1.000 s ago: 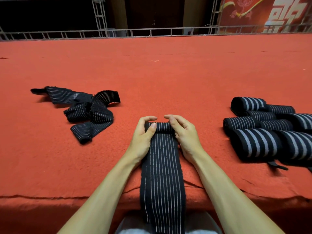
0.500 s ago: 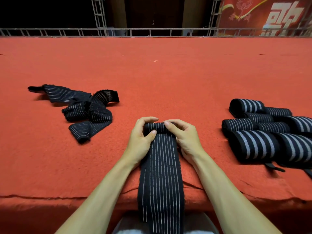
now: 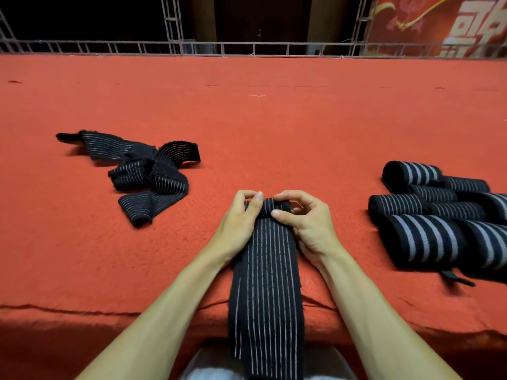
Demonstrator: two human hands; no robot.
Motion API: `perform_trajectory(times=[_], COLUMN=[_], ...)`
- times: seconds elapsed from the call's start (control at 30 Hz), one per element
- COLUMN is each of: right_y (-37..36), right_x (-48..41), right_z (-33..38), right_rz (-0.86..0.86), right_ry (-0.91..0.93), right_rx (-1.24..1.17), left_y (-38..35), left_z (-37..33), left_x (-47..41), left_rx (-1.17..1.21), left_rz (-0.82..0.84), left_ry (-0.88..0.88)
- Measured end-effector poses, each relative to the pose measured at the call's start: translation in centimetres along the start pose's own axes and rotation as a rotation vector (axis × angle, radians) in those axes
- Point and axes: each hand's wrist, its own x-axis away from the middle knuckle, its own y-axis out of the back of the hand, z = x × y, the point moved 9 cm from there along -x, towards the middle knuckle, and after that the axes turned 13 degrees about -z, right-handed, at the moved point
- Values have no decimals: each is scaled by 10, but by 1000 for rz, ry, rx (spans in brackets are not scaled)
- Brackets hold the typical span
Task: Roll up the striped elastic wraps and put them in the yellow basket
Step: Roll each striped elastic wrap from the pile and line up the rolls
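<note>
A black elastic wrap with thin white stripes (image 3: 267, 283) lies lengthwise on the red carpeted surface and hangs over its near edge. Its far end is rolled into a small tight coil between my hands. My left hand (image 3: 240, 223) grips the coil's left side, thumb on top. My right hand (image 3: 304, 220) pinches the coil's right side with thumb and curled fingers. A loose tangle of unrolled striped wraps (image 3: 142, 174) lies to the left. Several rolled wraps (image 3: 439, 215) are piled at the right. No yellow basket is in view.
The red carpeted surface (image 3: 260, 127) stretches far ahead to a metal truss railing (image 3: 247, 48). Its near edge (image 3: 82, 314) drops off just in front of my body. A red banner (image 3: 452, 23) hangs at the back right.
The coil at the wrap's far end has grown slightly thicker and come a little nearer, and my thumbs and fingers have shifted around it.
</note>
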Motion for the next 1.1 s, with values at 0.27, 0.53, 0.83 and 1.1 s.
perform_trajectory(times=[0.27,0.53,0.83,1.1], right_y=[-4,-9,-6,-4], right_x=[3,4,5,5], right_z=[1,-4,-3,4], right_rz=[48,-12,-11,31], right_ry=[-17,-57,-85,6], right_rx=[30,288,121,45], left_y=[9,19,15,2], left_z=[-9,-12,-11,-6], left_x=[7,7,7,8], left_rx=[269,242,299,252], left_rz=[-36,-94,-30,10], left_ry=[-20,-88,-100,38])
